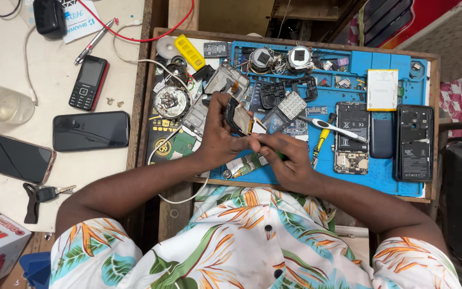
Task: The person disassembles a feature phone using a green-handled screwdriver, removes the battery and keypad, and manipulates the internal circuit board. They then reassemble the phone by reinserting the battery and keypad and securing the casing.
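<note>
My left hand (217,134) grips a small opened phone body (238,117), held tilted above the near edge of the blue work mat (386,171). My right hand (286,159) is closed around a thin green-handled tool (279,156) whose tip meets the phone body at the fingertips. A green circuit board (245,164) lies on the mat just below both hands. A white toothbrush (335,128) and a yellow-handled screwdriver (321,143) lie to the right of my right hand.
The mat in a wooden tray (434,107) holds several dismantled phones, a keypad (292,104), back covers (414,142) and a battery (382,89). On the white table to the left lie two smartphones (91,130), a keypad phone (88,82), keys (41,195), a pen and a plastic cup.
</note>
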